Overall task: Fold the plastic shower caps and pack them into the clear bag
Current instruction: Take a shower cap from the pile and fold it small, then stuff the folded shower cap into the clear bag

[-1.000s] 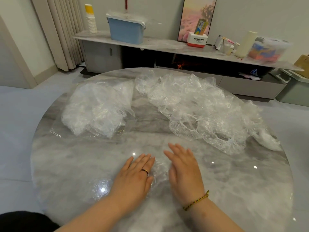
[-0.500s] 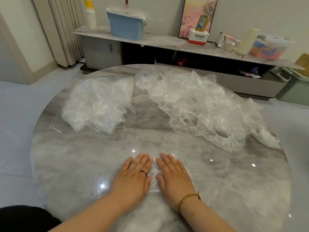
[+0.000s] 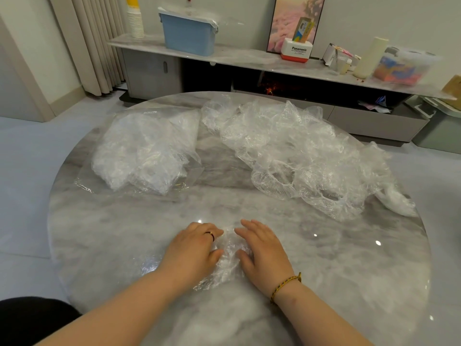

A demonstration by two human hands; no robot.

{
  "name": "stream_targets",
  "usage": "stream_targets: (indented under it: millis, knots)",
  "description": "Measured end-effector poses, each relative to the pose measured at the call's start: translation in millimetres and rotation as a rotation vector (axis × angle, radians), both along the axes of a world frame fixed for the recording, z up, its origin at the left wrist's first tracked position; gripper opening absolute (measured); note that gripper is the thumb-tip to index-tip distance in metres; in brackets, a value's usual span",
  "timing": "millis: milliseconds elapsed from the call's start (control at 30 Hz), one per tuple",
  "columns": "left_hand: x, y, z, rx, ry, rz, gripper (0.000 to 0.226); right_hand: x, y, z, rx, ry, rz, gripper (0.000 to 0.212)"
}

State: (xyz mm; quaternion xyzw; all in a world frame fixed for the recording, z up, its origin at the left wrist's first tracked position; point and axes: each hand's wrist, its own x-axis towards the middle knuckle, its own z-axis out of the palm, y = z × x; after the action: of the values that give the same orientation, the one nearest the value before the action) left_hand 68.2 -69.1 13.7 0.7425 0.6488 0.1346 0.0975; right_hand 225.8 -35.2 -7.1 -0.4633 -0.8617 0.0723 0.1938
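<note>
A small crumpled transparent plastic shower cap (image 3: 228,257) lies low in the centre of the frame, on the near part of the round grey marble table (image 3: 349,270). The left hand (image 3: 192,249) rests palm down on the cap's left side. Its fingers (image 3: 212,233) are straight and close together, angled toward the right, and a dark ring (image 3: 211,235) sits on one of them. The right hand (image 3: 263,248) lies palm down on the cap's right side, with its fingers (image 3: 249,227) straight, slightly spread and pointing up the frame. Neither hand closes round the plastic, and both thumbs touch the bunched film between them. A braided yellow bracelet (image 3: 287,283) circles the right wrist.

In the upper left of the table lies the clear plastic bag (image 3: 147,151), bulging with white crinkled film. To its right a loose heap of transparent unfolded shower caps (image 3: 299,156) stretches from the top centre of the table down toward its right edge, well apart from the hands.

At the top of the frame a long marble shelf (image 3: 249,58) carries a pale blue lidded box (image 3: 188,33).
</note>
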Motion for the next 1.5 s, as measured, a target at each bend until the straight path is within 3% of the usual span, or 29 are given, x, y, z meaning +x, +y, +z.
stream_targets:
  millis: [67,167,300,400,500,567,633,733,767,800,900,1000,1100,1233,1333,1433,1500]
  knots:
    - [-5,3,-1,-0.086,-0.087,0.061,0.04,-2,1,6,0.099,0.151,0.039,0.026]
    - [-10,5,1,-0.159,-0.178,0.138,0.031,-11,-7,21,0.162,0.211,0.123,0.016]
    - [-18,9,7,-0.273,-0.274,0.2,0.02,-20,-29,16,0.21,0.001,0.4,0.019]
    - [-27,7,13,-0.358,-0.312,0.205,0.027,-22,-37,9,0.161,-0.134,0.448,0.032]
    - [-32,5,16,-0.239,-0.229,0.17,0.028,-24,-36,8,0.149,-0.133,0.393,0.028]
    - [-31,5,19,-0.15,-0.334,0.061,0.03,-25,-34,10,0.146,-0.107,0.373,0.026]
    - [-26,3,25,-0.163,-0.494,-0.048,0.027,-22,-34,14,0.014,-0.009,0.362,0.021]
    - [-21,1,22,-0.3,-0.629,-0.078,0.039,-19,-30,27,-0.481,0.413,0.207,0.014]
    - [-21,0,20,-0.338,-0.644,-0.082,0.031,-17,-27,31,-0.608,0.559,0.149,0.014]
    - [-22,1,18,-0.365,-0.658,-0.085,0.02,-15,-22,34,-0.643,0.648,0.073,0.021]
    - [-23,3,17,-0.393,-0.729,-0.077,0.035,-7,-8,39,-0.626,0.707,-0.116,0.034]
    - [-18,0,20,-0.418,-0.672,-0.094,0.023,1,0,35,-0.537,0.622,-0.241,0.032]
    - [-12,-2,10,-0.391,-0.561,0.016,0.034,5,4,34,-0.516,0.535,-0.307,0.031]
    - [-8,0,6,-0.232,-0.497,0.124,0.04,5,5,32,-0.539,0.379,-0.333,0.028]
    - [-3,-2,6,-0.036,-0.262,0.186,0.037,4,6,29,-0.495,0.29,-0.335,0.016]
    - [3,-4,-5,0.308,-0.024,-0.016,0.039,3,6,24,-0.46,0.268,-0.333,0.019]
    - [7,-6,-14,0.327,0.06,-0.095,0.053,0,1,24,-0.322,0.195,-0.331,0.029]
